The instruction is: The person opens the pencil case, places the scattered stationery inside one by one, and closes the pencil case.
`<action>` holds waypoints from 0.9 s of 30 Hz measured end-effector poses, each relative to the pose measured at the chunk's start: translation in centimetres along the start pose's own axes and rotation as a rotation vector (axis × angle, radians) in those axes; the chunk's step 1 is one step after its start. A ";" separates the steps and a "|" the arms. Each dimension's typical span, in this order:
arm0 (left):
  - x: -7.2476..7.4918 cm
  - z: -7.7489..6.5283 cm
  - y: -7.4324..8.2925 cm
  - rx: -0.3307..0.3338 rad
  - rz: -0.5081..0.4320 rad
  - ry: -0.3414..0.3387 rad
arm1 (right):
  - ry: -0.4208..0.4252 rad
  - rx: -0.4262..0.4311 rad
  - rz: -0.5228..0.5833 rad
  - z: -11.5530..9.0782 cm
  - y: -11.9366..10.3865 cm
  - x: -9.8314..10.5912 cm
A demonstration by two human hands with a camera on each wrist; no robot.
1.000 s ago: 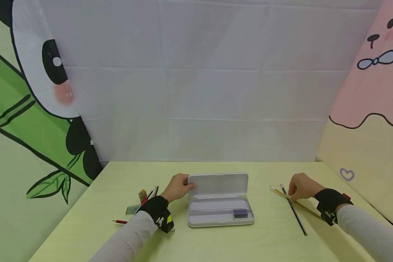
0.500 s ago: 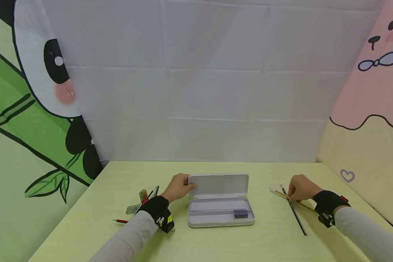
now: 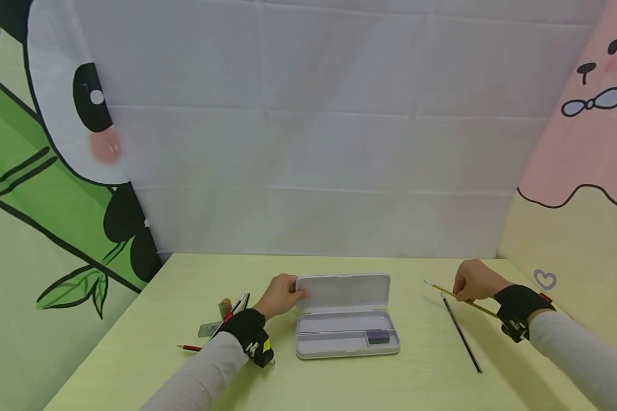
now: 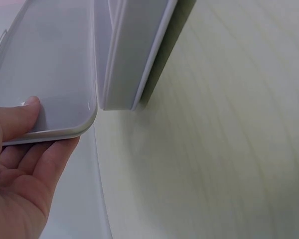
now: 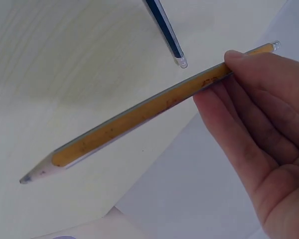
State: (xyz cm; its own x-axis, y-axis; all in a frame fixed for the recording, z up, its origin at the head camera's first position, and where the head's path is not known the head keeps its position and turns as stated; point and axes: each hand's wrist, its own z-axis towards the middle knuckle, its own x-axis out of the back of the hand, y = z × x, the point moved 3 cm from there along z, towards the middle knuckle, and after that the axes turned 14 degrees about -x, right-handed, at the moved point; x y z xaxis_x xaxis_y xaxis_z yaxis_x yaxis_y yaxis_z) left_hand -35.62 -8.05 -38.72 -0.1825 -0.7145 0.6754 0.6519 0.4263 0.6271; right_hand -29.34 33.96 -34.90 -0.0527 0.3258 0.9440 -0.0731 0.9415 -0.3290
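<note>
A white pencil case [image 3: 347, 358] lies on the table with its lid [image 3: 344, 291] raised. My left hand [image 3: 280, 295] grips the lid's left edge, thumb on the inside face and fingers behind, as the left wrist view shows. A purple eraser [image 3: 377, 337] sits in the case's small right compartment. My right hand [image 3: 477, 281] pinches a yellow pencil [image 5: 139, 112] near its eraser end, held off the table. In the right wrist view its sharpened tip points away from the hand. Below it a dark pencil [image 3: 461, 334] lies on the table.
Left of the case, partly behind the left forearm, lie a red pencil [image 3: 189, 347], a grey flat piece [image 3: 208, 329], a brownish block [image 3: 225, 308] and some pens. A white cloth backdrop [image 3: 339, 171] stands behind the table, with printed side panels.
My right hand has risen slightly, lifting the yellow pencil off the table and away from the dark one. The left hand stays on the lid.
</note>
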 end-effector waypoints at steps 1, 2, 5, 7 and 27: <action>0.0 0.0 0.0 0.003 -0.005 0.001 | -0.001 0.002 0.001 0.0 -0.1 0.1; -0.1 0.0 0.0 0.008 -0.012 0.000 | -0.003 -0.005 0.001 0.1 -0.1 0.1; -0.2 0.0 -0.2 0.001 -0.011 -0.004 | -0.009 -0.012 0.005 0.2 -0.2 0.0; -0.2 0.1 -0.3 0.003 -0.016 -0.005 | -0.011 -0.006 0.006 0.2 -0.5 0.0; -0.1 0.3 -0.8 -0.009 -0.013 -0.009 | -0.057 0.165 0.001 1.0 -6.1 -0.3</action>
State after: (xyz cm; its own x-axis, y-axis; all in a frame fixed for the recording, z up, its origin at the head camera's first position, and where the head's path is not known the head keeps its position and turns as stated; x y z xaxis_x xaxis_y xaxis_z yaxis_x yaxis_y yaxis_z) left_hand -36.33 -8.15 -39.24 -0.1976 -0.7149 0.6707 0.6560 0.4120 0.6324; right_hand -29.83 28.05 -33.17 -0.1085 0.3174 0.9421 -0.2350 0.9126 -0.3345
